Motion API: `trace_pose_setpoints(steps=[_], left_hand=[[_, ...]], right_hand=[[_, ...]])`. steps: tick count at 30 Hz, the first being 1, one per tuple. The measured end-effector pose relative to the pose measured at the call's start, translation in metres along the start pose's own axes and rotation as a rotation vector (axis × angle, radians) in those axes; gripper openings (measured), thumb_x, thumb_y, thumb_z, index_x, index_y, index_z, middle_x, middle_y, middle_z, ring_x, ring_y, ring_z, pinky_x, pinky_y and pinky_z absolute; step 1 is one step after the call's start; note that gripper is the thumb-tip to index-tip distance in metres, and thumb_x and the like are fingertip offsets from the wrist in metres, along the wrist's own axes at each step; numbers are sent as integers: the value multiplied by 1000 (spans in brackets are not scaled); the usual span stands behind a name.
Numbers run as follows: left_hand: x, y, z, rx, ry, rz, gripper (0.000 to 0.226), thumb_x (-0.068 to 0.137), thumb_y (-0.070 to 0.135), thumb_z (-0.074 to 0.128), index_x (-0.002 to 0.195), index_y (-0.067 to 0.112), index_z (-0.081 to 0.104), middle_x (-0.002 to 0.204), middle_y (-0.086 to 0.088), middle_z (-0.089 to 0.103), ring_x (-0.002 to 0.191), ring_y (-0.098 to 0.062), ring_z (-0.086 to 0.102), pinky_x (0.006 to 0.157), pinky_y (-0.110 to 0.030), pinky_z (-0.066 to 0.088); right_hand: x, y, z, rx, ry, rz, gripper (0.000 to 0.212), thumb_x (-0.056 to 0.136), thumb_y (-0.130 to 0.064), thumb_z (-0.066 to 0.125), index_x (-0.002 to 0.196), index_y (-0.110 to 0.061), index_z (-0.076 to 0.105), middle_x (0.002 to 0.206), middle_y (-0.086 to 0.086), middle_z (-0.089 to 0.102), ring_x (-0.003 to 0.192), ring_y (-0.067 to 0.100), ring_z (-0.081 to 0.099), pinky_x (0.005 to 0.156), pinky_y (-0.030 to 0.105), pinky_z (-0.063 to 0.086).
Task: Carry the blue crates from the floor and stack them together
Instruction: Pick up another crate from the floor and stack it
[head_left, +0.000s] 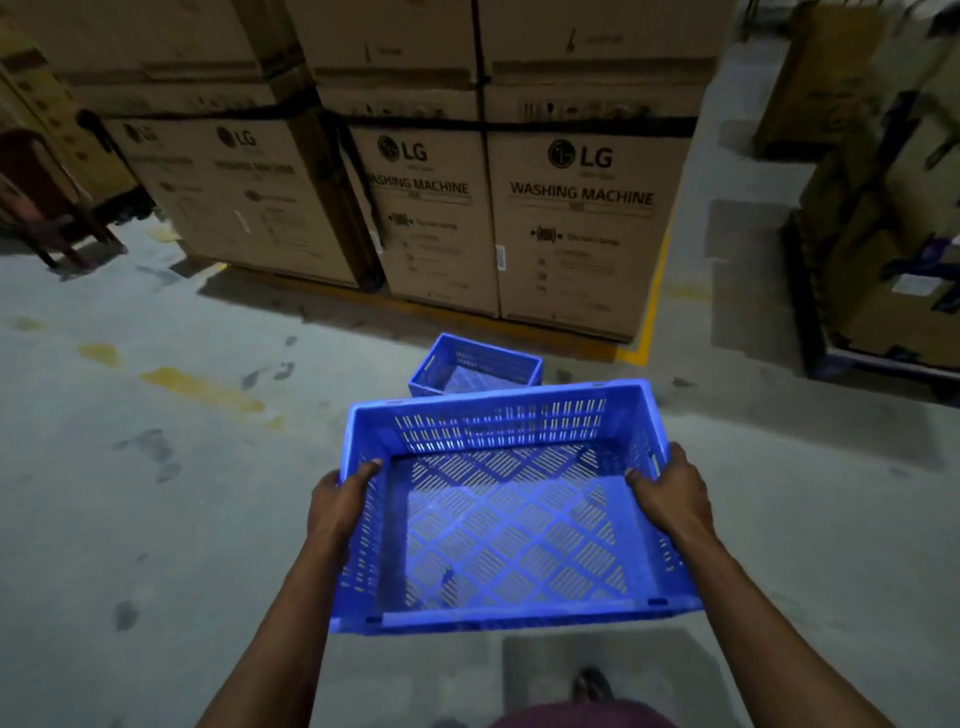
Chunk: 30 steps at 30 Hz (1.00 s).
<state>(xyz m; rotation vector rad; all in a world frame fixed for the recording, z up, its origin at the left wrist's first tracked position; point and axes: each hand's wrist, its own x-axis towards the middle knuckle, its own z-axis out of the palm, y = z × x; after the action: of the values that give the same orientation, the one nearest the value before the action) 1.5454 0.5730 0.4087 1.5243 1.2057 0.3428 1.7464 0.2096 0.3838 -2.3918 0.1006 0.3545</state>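
I hold an empty blue slotted crate (506, 525) level in the air in front of me, its open top facing up. My left hand (340, 501) grips its left rim and my right hand (672, 493) grips its right rim. A second blue crate (475, 366) stands on the concrete floor just beyond the carried one, partly hidden behind its far wall.
Stacked brown washing-machine cartons (576, 228) form a wall behind the floor crate, edged by a yellow floor line (641, 343). More cartons on a trolley (883, 270) stand at right. A dark red chair (41, 197) is at far left. My foot (589, 686) shows below.
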Motion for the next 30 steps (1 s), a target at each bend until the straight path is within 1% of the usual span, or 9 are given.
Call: trace_pose_setpoints(steps=[2, 5, 7, 10, 14, 18, 23, 27, 30], left_hand=[[37, 26, 11, -16, 0, -42, 38, 82, 43, 81, 83, 7, 70, 60, -3, 65, 58, -17, 62, 58, -36, 51], [104, 53, 23, -68, -4, -123, 36, 87, 40, 79, 80, 7, 66, 56, -2, 50, 60, -20, 45, 56, -32, 37], [158, 61, 27, -95, -7, -141, 37, 85, 43, 79, 83, 7, 68, 54, -1, 52, 59, -22, 47, 59, -32, 39], [237, 79, 32, -118, -49, -166, 34, 85, 45, 79, 86, 12, 68, 75, -7, 62, 70, -25, 55, 64, -34, 44], [325, 103, 37, -36, -156, -174, 28, 88, 34, 78, 90, 8, 69, 71, -4, 68, 62, -19, 62, 56, -32, 49], [414, 122, 40, -27, -221, -303, 35, 78, 37, 84, 95, 7, 77, 85, -13, 78, 85, -32, 74, 82, -51, 60], [511, 141, 90, 41, -261, -361, 35, 78, 37, 83, 97, 9, 76, 85, -13, 77, 76, -31, 72, 74, -46, 60], [587, 136, 138, 89, -235, -431, 53, 61, 44, 85, 96, 5, 74, 86, -17, 77, 76, -34, 73, 75, -58, 61], [635, 134, 180, 110, -182, -466, 39, 71, 37, 84, 91, 6, 71, 82, -13, 72, 74, -29, 69, 73, -52, 61]], right_hand=[[43, -38, 10, -16, -32, -11, 76, 85, -44, 72, 145, -11, 39, 130, 23, 59, 115, 43, 61, 87, 47, 53], [103, -88, 37, -50, -48, -14, 77, 85, -45, 72, 146, -11, 39, 130, 21, 60, 113, 42, 62, 87, 47, 55], [140, -119, 62, -42, -54, -16, 69, 84, -43, 73, 140, -12, 45, 124, 19, 63, 108, 41, 64, 83, 47, 56], [185, -165, 103, -12, -44, 7, 54, 84, -35, 75, 128, -12, 55, 118, 18, 68, 104, 41, 66, 84, 46, 56], [225, -215, 147, 55, 6, 99, 59, 86, -29, 76, 136, -9, 54, 127, 21, 65, 114, 41, 63, 93, 44, 50], [262, -261, 180, 143, 73, 170, 61, 86, -23, 77, 142, -12, 54, 129, 19, 65, 115, 37, 63, 96, 42, 48], [326, -292, 226, 194, 126, 271, 67, 82, -27, 77, 144, -17, 51, 126, 17, 66, 113, 36, 64, 94, 41, 50], [400, -285, 273, 155, 82, 317, 73, 76, -35, 73, 144, -20, 52, 125, 14, 68, 114, 34, 65, 96, 39, 51], [463, -282, 305, 82, 23, 334, 60, 73, -36, 65, 131, -21, 57, 113, 11, 72, 104, 36, 67, 88, 37, 53]])
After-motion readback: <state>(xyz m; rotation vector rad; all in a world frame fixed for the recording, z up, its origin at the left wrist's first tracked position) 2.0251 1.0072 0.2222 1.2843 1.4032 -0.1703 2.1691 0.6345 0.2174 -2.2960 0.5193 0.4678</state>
